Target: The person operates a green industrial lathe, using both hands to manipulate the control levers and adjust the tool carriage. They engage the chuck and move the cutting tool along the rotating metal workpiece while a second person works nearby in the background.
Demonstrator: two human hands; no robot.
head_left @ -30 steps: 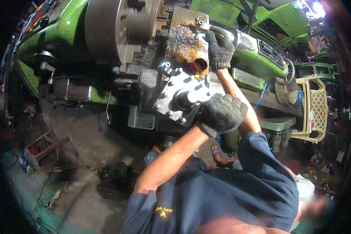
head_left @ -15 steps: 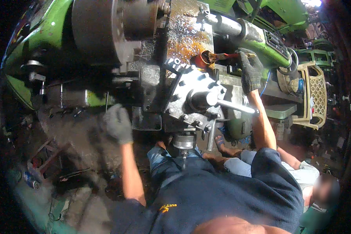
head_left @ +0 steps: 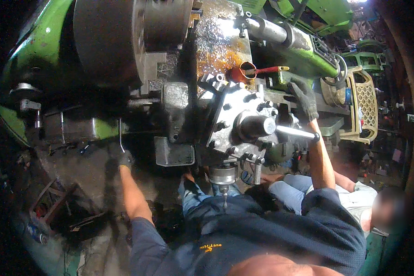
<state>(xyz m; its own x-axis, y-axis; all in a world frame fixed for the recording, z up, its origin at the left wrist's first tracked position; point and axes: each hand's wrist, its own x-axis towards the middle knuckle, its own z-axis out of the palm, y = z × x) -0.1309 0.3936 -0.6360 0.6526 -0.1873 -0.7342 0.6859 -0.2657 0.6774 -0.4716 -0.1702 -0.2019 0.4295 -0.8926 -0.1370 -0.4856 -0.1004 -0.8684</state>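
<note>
My right hand (head_left: 303, 99), in a dark grey work glove, is open with its fingers stretched out, near a paintbrush (head_left: 267, 70). The brush rests in a small red cup (head_left: 237, 74), its red handle with a pale tip jutting to the right. My left hand (head_left: 120, 160), also gloved, is low at the left, close to the lower end of a thin metal lever (head_left: 121, 135). Shadow hides its fingers, so I cannot tell whether it touches the lever. Between my arms stands the lathe's tool post (head_left: 255, 126), with a clamping handle (head_left: 294, 133) pointing right.
A large dark chuck (head_left: 108, 46) fills the upper left. Beside it lies a wet, oily metal plate (head_left: 221, 37). The green tailstock (head_left: 303, 55) is at the upper right, near a beige plastic chair (head_left: 365, 106). A person (head_left: 354, 202) sits at the lower right.
My right hand has let go of the brush, which now rests in the cup, and has drawn back. My left hand has moved left and slightly down, toward the lever's end.
</note>
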